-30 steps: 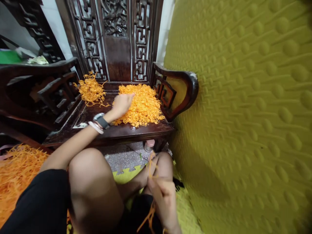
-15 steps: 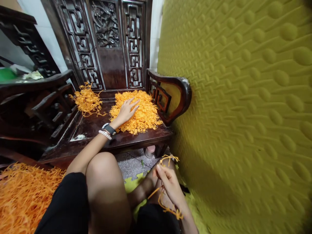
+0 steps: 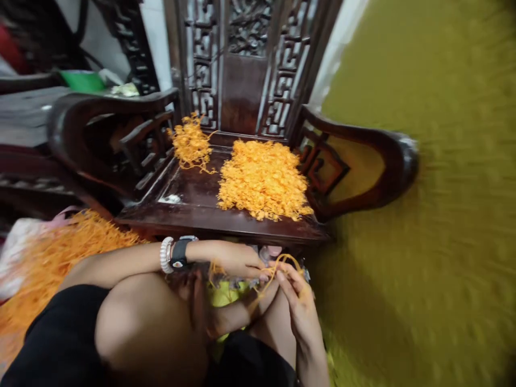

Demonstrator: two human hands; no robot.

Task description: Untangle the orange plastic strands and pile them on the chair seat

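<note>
My right hand (image 3: 297, 294) pinches a knotted orange cord (image 3: 291, 258) between thumb and fingers, above my lap. From the left, my left hand (image 3: 241, 260) reaches across, its closed fingertips on the same cord beside the right fingertips. A loop of the cord arches over the right fingers, and loose ends hang below, blurred. Beyond the hands, a broad pile of knotted orange cords (image 3: 264, 180) lies on the dark wooden chair seat (image 3: 193, 188). A smaller tangled bunch of orange cords (image 3: 191, 142) sits at the seat's back left.
A large heap of loose orange cords (image 3: 80, 252) lies at my left. Curved chair arms (image 3: 397, 161) flank the seat, and a yellow-green padded wall (image 3: 403, 301) rises on the right. A pink-lidded jar (image 3: 274, 251) stands beneath the seat's front edge.
My left hand has left the pile on the seat and come back to the cord in my right hand. The view has turned left.
</note>
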